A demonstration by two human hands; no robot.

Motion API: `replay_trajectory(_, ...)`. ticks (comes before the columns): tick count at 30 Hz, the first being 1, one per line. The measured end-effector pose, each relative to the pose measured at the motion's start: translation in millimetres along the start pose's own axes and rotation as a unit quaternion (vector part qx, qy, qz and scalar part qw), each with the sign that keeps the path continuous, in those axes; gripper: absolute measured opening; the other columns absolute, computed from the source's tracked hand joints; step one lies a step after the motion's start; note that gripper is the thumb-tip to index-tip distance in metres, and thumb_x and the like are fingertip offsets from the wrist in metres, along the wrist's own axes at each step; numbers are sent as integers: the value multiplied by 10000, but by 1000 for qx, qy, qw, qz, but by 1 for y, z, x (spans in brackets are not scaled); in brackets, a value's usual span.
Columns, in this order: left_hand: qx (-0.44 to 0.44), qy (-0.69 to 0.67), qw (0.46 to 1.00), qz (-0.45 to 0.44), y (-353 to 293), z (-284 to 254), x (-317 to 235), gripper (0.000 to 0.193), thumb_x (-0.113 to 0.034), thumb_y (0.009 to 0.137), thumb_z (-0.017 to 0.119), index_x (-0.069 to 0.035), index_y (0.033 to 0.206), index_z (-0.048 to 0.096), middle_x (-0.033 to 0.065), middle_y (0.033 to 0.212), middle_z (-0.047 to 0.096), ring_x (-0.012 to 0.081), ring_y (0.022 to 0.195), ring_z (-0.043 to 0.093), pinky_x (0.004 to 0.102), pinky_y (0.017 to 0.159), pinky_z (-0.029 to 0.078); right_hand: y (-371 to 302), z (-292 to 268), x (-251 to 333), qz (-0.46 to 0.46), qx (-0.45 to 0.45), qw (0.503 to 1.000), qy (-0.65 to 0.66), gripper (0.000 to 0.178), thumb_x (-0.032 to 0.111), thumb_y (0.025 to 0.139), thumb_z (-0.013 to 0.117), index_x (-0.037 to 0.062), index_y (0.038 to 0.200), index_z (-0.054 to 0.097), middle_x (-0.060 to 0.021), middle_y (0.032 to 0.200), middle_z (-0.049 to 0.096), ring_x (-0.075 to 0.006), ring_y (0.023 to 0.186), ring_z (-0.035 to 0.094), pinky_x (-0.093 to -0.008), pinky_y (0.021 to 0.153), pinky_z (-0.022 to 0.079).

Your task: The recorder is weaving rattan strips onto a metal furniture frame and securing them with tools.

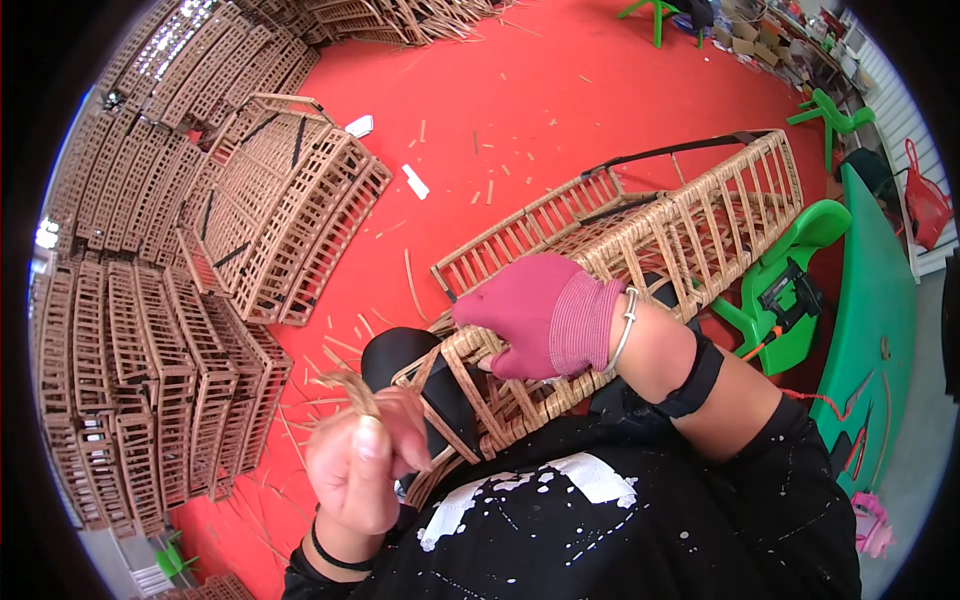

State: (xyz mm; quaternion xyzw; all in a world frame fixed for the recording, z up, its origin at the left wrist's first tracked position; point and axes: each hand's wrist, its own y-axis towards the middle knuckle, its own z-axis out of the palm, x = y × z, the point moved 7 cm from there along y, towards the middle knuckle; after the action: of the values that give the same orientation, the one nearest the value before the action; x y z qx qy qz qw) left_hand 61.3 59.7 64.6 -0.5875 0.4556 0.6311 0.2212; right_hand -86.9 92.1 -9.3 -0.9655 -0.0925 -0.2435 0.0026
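Across my lap lies a wicker rack, a slatted frame wrapped with tan rattan strips, with a black metal bar along its far side. My right hand, in a dark pink glove, is closed over the rack's near left part, its fingertips partly hidden behind the edge. Bare and to the left of that end, my left hand pinches a flat rattan strip between thumb and fingers. The strip's loose end curls up above the thumb. Whether it joins the rack I cannot tell.
Finished-looking wicker racks stand in tall stacks at left. Cut strips litter the red floor. On the right are a green chair with a black tool on it, and a green table holding scissors.
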Motion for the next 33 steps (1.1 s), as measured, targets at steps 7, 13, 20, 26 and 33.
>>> replay_trajectory(7, -40, -52, 997, -45, 8, -15, 8, 457, -250, 1012, 350, -12, 646, 485, 19, 500, 413, 125, 455, 367, 290, 471, 297, 1, 7, 9, -11, -77, 996, -45, 434, 336, 690, 757, 124, 1035, 602, -71, 894, 639, -282, 849, 634, -417, 728, 491)
replay_trajectory(13, -193, -223, 949, -112, 40, -88, 78, 372, -281, 1011, 398, -44, 743, 500, -55, 510, 293, 70, 411, 274, 253, 441, 269, 6, 6, 15, -26, -138, 989, -54, 328, 338, 723, 725, 123, 936, 598, -56, 815, 612, -265, 794, 620, -415, 691, 471)
replay_trajectory(20, -121, -238, 874, -406, 24, -86, 205, 317, -290, 972, 476, -75, 748, 542, -98, 514, 269, 31, 410, 236, 217, 387, 195, 15, 8, 24, -30, -132, 989, -63, 345, 312, 696, 735, 121, 950, 600, -57, 807, 604, -278, 772, 608, -409, 682, 474)
replay_trajectory(26, 65, -47, 904, -419, 27, -51, 225, 372, -297, 964, 477, -53, 710, 595, -64, 506, 385, 62, 407, 325, 255, 392, 282, 22, 10, 28, -27, -125, 989, -74, 372, 310, 682, 751, 107, 955, 600, -75, 797, 600, -297, 762, 603, -414, 675, 470)
replay_trajectory(33, 258, 72, 911, -314, 0, -12, 239, 317, -218, 978, 476, -51, 817, 693, -4, 695, 611, 110, 680, 578, 297, 650, 475, 23, 13, 39, -50, -106, 990, -73, 497, 211, 591, 797, 127, 1046, 616, -52, 924, 622, -267, 829, 608, -387, 721, 463)
